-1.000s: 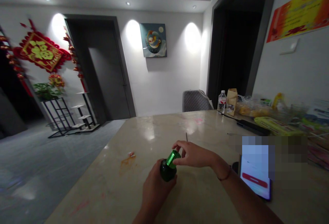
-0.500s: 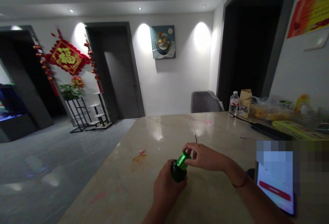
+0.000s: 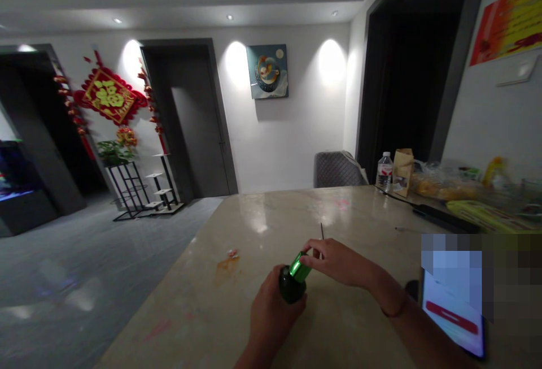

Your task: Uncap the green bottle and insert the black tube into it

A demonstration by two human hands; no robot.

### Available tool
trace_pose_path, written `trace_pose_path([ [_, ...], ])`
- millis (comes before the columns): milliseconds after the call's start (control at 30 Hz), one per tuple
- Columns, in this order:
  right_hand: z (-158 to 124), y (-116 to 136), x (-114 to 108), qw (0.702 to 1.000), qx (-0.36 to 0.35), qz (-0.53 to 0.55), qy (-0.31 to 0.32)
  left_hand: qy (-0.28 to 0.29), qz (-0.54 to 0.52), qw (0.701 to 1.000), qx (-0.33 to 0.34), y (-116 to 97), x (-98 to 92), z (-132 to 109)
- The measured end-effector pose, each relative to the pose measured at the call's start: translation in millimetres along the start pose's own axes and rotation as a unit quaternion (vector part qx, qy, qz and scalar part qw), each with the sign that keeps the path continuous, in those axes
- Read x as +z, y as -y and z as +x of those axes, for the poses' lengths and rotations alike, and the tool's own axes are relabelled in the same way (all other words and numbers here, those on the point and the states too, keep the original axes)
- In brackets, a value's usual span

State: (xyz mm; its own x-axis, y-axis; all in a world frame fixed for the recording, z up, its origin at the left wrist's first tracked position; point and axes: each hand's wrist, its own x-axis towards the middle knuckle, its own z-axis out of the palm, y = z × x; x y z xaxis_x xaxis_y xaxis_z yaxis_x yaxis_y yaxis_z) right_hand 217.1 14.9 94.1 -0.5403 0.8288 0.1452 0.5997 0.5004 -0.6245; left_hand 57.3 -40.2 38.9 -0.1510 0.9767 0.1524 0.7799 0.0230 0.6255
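- The left hand (image 3: 271,318) cups a dark green glass bottle (image 3: 290,289) from below, near the middle of the table's near edge, its palm bearing the weight, so the bottle stays off the table.
- The bottle tilts, bringing its metallic green neck (image 3: 300,268) toward the right hand (image 3: 339,263).
- The right fingers (image 3: 326,250) curve in at that neck, open only slightly; whether they grip it, I cannot tell.
- A marble tabletop (image 3: 186,284) lies beneath, with an orange stain (image 3: 226,270) to the left.
- A phone (image 3: 453,315) lies near right, its screen partly blurred.
- Far right, a plastic water bottle (image 3: 384,171) and paper bag (image 3: 402,172) stand together.
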Motion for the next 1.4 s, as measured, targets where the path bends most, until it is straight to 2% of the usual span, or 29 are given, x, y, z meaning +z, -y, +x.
trace_pose_path([
  [267, -2.9, -6.0, 1.7, 0.999, -0.019, 0.045, 0.01, -0.006, -0.015, 1.0, 0.007, 4.9, 2.1, 1.2],
  [467, 1.0, -7.9, 3.6, 0.997, 0.011, 0.049, -0.05, 0.006, -0.014, 1.0, 0.009, 7.1, 3.3, 2.3],
  [633, 4.4, -5.1, 6.6, 0.999, -0.004, 0.031, -0.023, 0.009, -0.012, 1.0, 0.008, 7.6, 4.4, 2.6],
  [933, 2.4, -4.2, 9.3, 0.998, -0.009, 0.052, -0.045, 0.017, -0.005, 1.0, 0.005, 9.8, 5.6, 4.6],
  [1167, 1.9, -1.0, 5.6, 1.0, 0.006, 0.018, -0.006, 0.005, -0.015, 1.0, 0.012, 10.5, 5.6, 3.5],
  [1300, -0.2, 0.1, 3.5, 1.0, -0.008, 0.015, -0.024, 0.007, -0.025, 1.0, 0.009, 10.3, 5.2, 4.1],
  [1400, -1.6, -1.8, 2.5, 1.0, -0.025, 0.013, -0.013, 0.01, -0.028, 0.999, 0.011, 10.7, 5.1, 4.1],
])
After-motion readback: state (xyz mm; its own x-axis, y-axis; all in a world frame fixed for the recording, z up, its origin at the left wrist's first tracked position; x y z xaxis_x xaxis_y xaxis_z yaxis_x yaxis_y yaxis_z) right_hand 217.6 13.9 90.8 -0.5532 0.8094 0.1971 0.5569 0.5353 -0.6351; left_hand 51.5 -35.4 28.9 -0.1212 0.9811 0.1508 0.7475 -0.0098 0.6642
